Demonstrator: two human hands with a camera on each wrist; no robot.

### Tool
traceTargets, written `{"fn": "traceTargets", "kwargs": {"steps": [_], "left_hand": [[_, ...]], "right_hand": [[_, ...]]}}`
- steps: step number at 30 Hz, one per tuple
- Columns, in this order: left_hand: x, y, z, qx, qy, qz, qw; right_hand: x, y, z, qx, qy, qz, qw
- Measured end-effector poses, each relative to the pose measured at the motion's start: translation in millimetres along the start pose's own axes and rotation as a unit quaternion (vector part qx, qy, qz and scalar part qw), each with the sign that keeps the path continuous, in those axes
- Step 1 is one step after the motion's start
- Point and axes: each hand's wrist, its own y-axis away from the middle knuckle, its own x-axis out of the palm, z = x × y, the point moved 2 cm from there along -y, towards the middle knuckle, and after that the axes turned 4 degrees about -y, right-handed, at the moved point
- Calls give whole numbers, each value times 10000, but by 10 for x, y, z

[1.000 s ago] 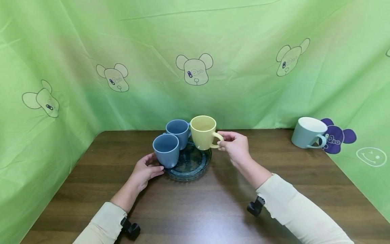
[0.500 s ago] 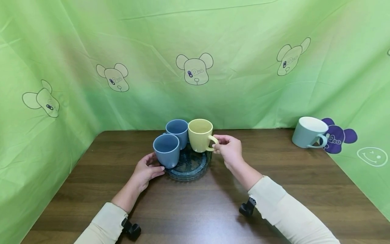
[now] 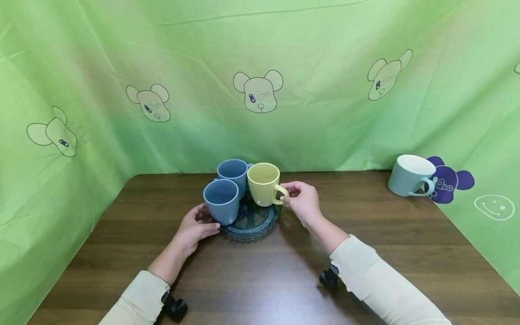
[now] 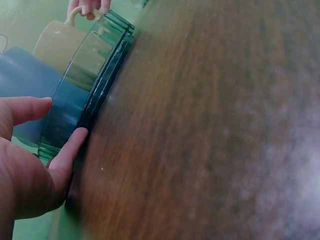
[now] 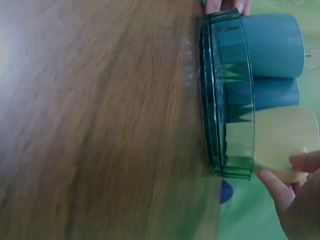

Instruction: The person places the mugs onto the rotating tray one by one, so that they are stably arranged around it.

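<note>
A round, see-through blue-green tray [image 3: 252, 234] with a ribbed wall sits on the table. My left hand [image 3: 194, 229] holds its left edge, thumb at the front of the rim; in the left wrist view its fingers [image 4: 70, 150] reach the tray wall. Two blue mugs stand in the tray, the front blue mug [image 3: 221, 203] nearest that hand and the rear blue mug [image 3: 233, 170] behind it. With my right hand [image 3: 302, 201] I pinch the handle of a yellow mug [image 3: 263, 185], upright within the tray's right side, close beside the rear blue mug.
A teal mug [image 3: 411, 176] with a white inside stands at the table's far right corner. The wooden table [image 3: 260, 280] reaches back to a green cloth [image 3: 195, 113] printed with bear faces, which hangs behind and at both sides.
My right hand has brought the yellow mug left and down into the tray, nearer the blue mugs. The rear blue mug has shifted slightly left. My left hand stays at the tray's edge.
</note>
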Motion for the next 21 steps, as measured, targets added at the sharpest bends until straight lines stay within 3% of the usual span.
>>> {"fn": "traceTargets", "kwargs": {"steps": [6, 21], "left_hand": [[-12, 0, 0, -37, -88, -31, 9999], [-147, -49, -50, 23, 213, 183, 9996]], "right_hand": [[-23, 21, -20, -15, 75, 397, 9992], [-44, -22, -35, -101, 35, 503, 9987]]}}
